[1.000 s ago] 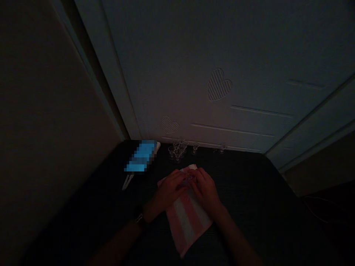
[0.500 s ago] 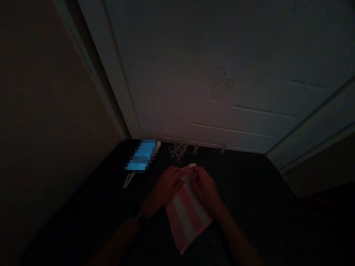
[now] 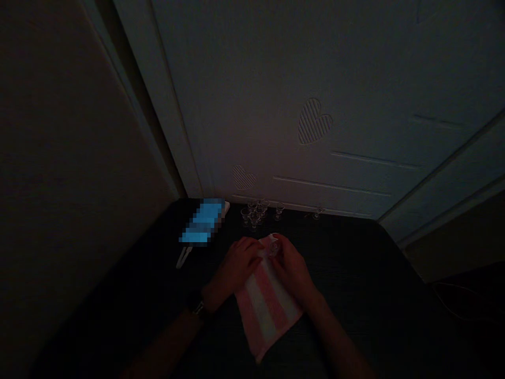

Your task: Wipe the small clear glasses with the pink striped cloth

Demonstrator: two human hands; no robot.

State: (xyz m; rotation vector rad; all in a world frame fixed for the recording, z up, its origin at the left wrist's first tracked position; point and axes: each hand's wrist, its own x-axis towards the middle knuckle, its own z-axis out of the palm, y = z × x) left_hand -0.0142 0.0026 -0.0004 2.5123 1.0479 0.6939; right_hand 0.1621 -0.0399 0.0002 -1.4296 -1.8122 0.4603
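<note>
One small clear glass is sitting in the grasp of the right hand, over the far end of the striped cloth, while the left hand is lying on the cloth's left side, and whether it is pinching the cloth I cannot tell. Beyond the cloth, more small glasses are standing on the dark desk; if dim light is hiding a loose grip, the held glass could be slipping free.
</note>
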